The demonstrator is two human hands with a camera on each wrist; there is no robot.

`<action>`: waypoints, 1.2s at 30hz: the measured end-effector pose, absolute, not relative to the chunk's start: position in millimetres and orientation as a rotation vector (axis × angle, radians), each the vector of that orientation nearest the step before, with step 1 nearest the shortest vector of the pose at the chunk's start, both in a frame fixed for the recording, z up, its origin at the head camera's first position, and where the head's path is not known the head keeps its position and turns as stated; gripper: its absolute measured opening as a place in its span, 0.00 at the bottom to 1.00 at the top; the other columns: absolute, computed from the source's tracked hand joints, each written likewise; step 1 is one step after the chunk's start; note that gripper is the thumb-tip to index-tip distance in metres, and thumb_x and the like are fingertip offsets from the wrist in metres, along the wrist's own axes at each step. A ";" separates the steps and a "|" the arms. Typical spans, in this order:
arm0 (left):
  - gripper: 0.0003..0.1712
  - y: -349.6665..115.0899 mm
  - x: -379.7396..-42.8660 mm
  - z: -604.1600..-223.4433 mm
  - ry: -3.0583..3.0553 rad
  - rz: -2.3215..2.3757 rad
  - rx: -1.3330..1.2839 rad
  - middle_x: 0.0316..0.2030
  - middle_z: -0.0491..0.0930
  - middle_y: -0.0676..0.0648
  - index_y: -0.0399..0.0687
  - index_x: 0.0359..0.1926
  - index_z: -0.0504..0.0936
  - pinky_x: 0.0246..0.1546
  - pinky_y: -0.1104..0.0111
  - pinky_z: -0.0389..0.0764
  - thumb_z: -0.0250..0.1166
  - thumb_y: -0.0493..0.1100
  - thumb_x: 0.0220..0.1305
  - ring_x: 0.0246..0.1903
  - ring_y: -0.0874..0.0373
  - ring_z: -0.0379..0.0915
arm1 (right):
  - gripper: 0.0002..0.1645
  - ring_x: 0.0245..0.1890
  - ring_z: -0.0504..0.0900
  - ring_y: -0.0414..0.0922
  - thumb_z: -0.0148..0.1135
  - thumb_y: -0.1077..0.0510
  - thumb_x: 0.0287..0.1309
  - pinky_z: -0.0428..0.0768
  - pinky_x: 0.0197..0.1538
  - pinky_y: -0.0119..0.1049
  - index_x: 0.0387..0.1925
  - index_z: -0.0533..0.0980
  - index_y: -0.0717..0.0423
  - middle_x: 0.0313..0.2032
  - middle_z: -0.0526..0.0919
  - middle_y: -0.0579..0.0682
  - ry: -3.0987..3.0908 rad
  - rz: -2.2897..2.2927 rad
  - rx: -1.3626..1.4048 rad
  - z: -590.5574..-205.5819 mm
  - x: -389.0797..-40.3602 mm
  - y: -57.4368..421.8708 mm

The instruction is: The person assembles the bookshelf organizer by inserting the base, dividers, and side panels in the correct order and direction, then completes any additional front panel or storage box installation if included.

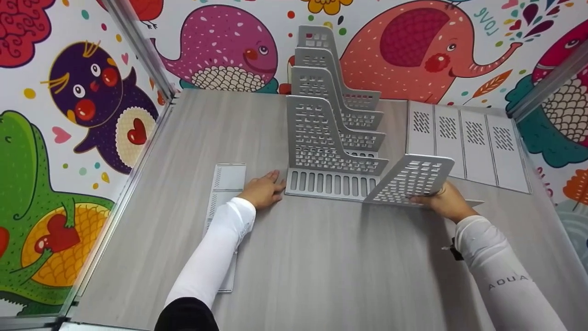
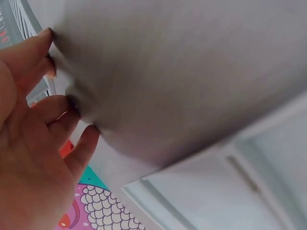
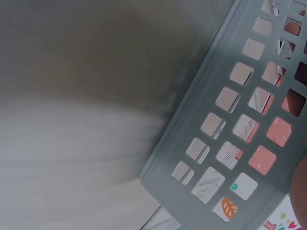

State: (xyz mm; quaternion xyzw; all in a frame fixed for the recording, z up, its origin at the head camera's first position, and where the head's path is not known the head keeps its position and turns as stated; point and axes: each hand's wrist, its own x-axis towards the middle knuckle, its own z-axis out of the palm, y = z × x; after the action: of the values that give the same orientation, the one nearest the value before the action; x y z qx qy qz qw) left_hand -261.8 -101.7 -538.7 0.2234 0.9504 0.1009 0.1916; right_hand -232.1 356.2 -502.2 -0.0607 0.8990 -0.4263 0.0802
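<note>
A grey perforated file rack [image 1: 317, 133] stands at the middle back, with several upright dividers and a slotted base [image 1: 330, 196]. My right hand [image 1: 443, 202] pinches a loose perforated divider panel [image 1: 413, 179] by its right side, thumb on the near face. The panel leans to the right, its lower left corner at the base's front right corner. In the right wrist view the divider's square holes fill the right side, and little of the hand shows. My left hand [image 1: 262, 191] rests its fingertips on the table beside the base's left front corner, fingers loosely bent and holding nothing.
A wide white folding panel [image 1: 475, 142] with slotted patches lies flat at the back right. Another narrow one [image 1: 232, 177] lies under my left forearm. Printed walls and metal posts [image 1: 138, 41] bound the wood-grain table [image 1: 298, 276].
</note>
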 end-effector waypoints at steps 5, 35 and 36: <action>0.31 -102.0 -262.5 -539.7 2.673 0.265 0.616 0.73 0.51 0.37 0.50 0.69 0.64 0.68 0.48 0.61 0.57 0.50 0.67 0.73 0.45 0.47 | 0.27 0.37 0.78 0.20 0.74 0.58 0.44 0.69 0.47 0.18 0.49 0.77 0.60 0.35 0.83 0.26 2.705 -1.241 -0.196 -504.7 -236.6 347.1; 0.31 -99.3 -260.2 -534.1 2.662 0.230 0.594 0.73 0.49 0.38 0.51 0.70 0.63 0.68 0.50 0.59 0.55 0.51 0.68 0.74 0.46 0.45 | 0.18 0.44 0.83 0.51 0.72 0.60 0.45 0.77 0.50 0.47 0.41 0.83 0.58 0.41 0.87 0.56 2.755 -1.113 -0.280 -504.6 -250.9 265.0; 0.31 -98.8 -260.4 -533.6 2.662 0.233 0.597 0.73 0.50 0.38 0.51 0.70 0.63 0.68 0.50 0.59 0.55 0.51 0.68 0.74 0.46 0.45 | 0.17 0.43 0.83 0.51 0.73 0.59 0.45 0.77 0.49 0.47 0.40 0.83 0.58 0.41 0.87 0.56 2.762 -1.099 -0.281 -504.2 -251.3 261.3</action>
State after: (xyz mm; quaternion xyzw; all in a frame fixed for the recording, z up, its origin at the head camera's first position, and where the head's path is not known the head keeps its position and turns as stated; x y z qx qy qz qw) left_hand -260.4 -98.8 -533.6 0.2137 0.9525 0.0833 0.2005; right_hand -251.3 261.3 -504.2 -0.0939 0.9222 -0.3671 0.0777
